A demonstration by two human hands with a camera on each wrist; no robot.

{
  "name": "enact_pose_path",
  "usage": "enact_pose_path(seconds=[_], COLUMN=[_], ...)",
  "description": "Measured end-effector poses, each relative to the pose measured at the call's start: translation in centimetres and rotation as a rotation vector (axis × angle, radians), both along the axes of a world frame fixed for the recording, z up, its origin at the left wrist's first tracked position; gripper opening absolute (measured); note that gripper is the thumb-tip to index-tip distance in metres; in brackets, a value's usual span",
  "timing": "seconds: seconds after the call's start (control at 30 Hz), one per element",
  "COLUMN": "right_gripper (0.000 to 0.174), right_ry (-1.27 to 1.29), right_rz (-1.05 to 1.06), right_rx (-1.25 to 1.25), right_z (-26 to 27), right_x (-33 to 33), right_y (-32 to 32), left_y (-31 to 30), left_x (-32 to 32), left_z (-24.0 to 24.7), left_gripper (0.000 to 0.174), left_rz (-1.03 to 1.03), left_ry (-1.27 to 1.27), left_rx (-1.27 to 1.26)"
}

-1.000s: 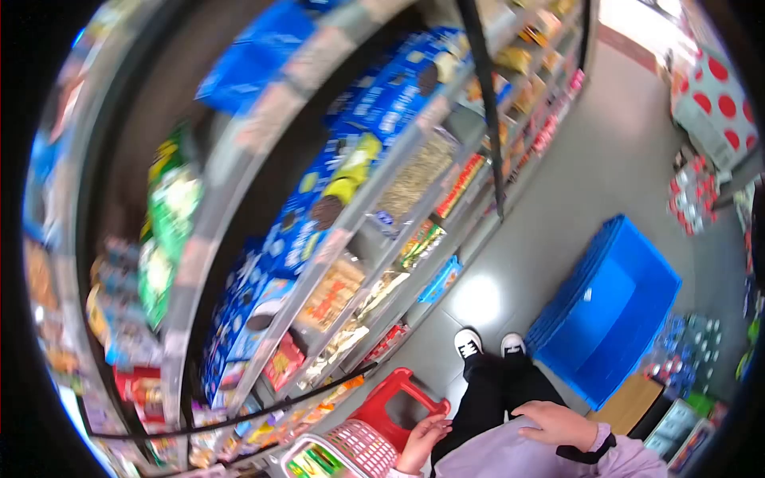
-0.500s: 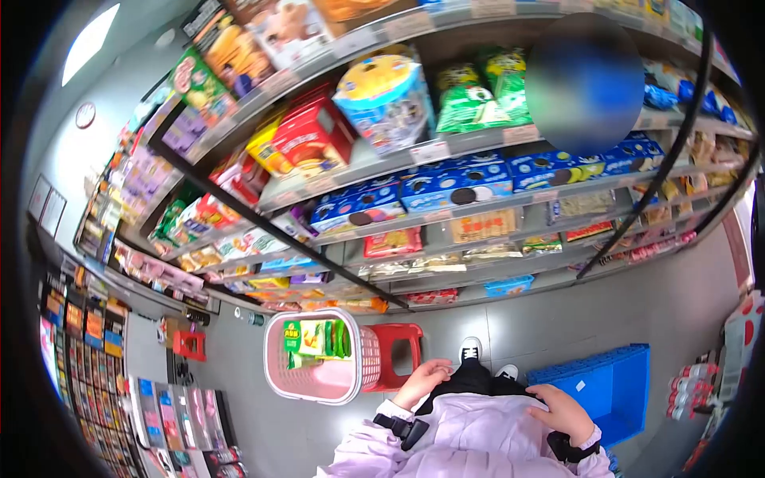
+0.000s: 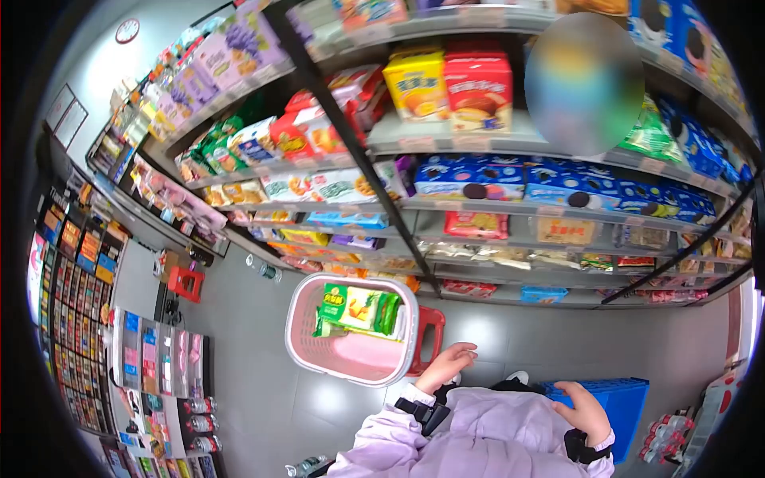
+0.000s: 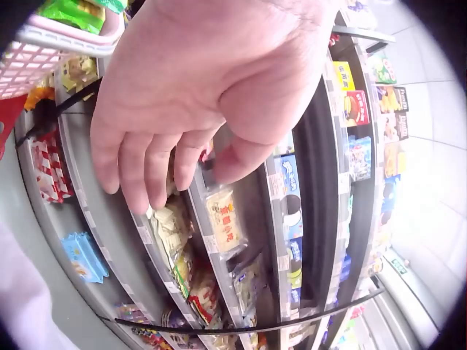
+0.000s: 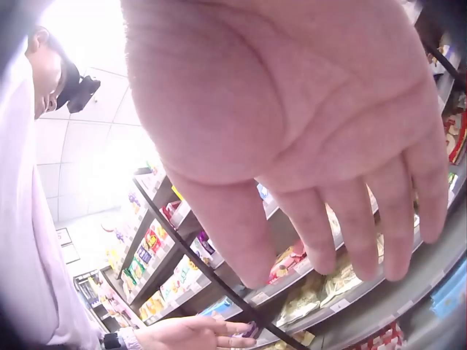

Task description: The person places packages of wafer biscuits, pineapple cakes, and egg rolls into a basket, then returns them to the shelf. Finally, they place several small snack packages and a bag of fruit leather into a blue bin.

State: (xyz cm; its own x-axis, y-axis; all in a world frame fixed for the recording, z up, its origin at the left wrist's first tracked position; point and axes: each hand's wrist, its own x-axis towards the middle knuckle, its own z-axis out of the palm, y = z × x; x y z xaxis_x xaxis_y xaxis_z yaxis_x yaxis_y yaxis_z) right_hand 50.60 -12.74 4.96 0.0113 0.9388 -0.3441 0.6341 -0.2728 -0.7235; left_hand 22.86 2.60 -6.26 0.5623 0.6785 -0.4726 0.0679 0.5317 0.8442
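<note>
In the head view my left hand [image 3: 448, 366] hangs relaxed beside a pink basket [image 3: 299, 350], with nothing held. Green and yellow snack packs [image 3: 362, 309] lie inside the basket, which stands by a red stool [image 3: 430, 338]. Its fingers are slightly bent and bare in the left wrist view, in front of the shelves. My right hand [image 3: 586, 413] is held at the front of the body, near a blue crate [image 3: 625, 398]. The palm and loose fingers [image 5: 328, 240] of that hand show nothing between them in the right wrist view.
Shelves [image 3: 494, 211] of boxed and bagged snacks curve across the front, with black straps or bars across them. Bundled bottles [image 3: 665, 438] stand on the floor at right. Another red stool [image 3: 185, 283] and display racks [image 3: 159, 350] are at left.
The head view has swung left, from a tilted look along the shelves and crate to the basket and left aisle. Both hands stay empty; the right has lifted slightly off the clothing.
</note>
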Motion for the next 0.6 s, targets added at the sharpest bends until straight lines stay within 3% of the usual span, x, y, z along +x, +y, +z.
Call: enact_pose_path(seconds=[0.33,0.6], right_gripper=[0.039,0.039], right_ry=[0.073,0.016], right_rz=[0.351,0.561], right_rx=[-0.014,-0.035], right_z=[-0.8,-3.2], right_x=[-15.4,-22.2], right_y=[10.1,14.4], left_y=[0.7,3.8], left_x=[-20.3,-28.4], left_z=[-0.4,-2.0], left_gripper=[0.032,0.03], left_rz=[0.368,0.566], left_ry=[0.08,0.14], left_rx=[-0.047,-0.035])
